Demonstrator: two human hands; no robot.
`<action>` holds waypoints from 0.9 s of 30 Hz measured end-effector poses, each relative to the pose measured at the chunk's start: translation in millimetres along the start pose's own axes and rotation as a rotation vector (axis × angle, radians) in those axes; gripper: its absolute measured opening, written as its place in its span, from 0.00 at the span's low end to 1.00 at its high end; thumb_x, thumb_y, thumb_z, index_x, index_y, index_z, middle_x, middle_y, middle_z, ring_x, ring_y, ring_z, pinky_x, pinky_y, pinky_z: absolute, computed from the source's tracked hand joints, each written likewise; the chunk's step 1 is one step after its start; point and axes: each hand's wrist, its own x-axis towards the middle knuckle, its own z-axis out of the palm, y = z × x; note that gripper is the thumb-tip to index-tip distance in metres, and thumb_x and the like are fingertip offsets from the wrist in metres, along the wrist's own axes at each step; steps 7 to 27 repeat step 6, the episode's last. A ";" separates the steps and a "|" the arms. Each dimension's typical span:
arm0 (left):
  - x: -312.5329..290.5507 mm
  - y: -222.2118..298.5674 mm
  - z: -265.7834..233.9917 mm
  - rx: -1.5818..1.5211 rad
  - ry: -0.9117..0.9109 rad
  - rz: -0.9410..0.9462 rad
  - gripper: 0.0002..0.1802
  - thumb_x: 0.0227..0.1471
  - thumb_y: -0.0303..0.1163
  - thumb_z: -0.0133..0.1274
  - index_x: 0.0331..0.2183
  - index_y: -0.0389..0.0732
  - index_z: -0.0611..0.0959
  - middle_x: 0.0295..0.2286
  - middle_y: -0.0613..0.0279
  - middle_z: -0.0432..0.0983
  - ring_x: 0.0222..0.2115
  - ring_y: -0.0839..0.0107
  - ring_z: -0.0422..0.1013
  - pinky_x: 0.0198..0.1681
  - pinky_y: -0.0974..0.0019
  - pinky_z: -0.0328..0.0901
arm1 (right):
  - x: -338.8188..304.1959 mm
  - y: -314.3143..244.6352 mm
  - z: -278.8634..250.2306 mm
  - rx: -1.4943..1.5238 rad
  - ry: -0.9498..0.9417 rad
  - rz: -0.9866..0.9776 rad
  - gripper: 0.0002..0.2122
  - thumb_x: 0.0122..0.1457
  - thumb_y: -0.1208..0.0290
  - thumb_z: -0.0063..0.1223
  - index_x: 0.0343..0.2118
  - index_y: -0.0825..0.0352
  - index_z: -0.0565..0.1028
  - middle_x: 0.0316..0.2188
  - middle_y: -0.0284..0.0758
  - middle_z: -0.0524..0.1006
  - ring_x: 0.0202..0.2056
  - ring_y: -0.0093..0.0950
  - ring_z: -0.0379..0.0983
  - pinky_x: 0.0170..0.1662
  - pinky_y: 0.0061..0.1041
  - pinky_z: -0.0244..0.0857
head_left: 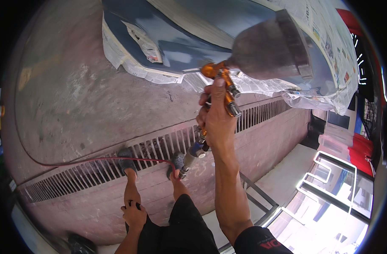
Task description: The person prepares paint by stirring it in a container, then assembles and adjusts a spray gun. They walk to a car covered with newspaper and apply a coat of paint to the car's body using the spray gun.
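My right hand (218, 116) is closed around the handle of an orange spray gun (210, 70), held up in front of me. A large grey paint cup (267, 48) sits on the gun and tilts to the right. Under the handle hangs a blue and silver air fitting (196, 151), with a red hose (87, 160) trailing off to the left across the floor. Beyond the gun is a blue-grey car body panel (180, 51) with pale patches. Low by my leg, my left hand (135, 215) is curled around a small black thing, mostly hidden by the fingers.
Newspaper masking (329, 46) covers the car's right side and hangs along the panel's lower edge. A slotted floor grate (155, 144) runs under my feet. At the lower right stand a dark metal frame (261, 194) and bright glass (324, 211). A black bag (81, 244) lies lower left.
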 end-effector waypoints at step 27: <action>5.2 4.1 3.3 0.034 0.007 -0.020 0.28 0.59 0.42 0.62 0.58 0.42 0.82 0.64 0.48 0.67 0.61 0.41 0.66 0.54 0.37 0.76 | -7.7 37.6 -19.6 0.009 -0.022 -0.093 0.27 0.76 0.42 0.51 0.47 0.69 0.79 0.33 0.37 0.80 0.17 0.15 0.63 0.20 0.21 0.59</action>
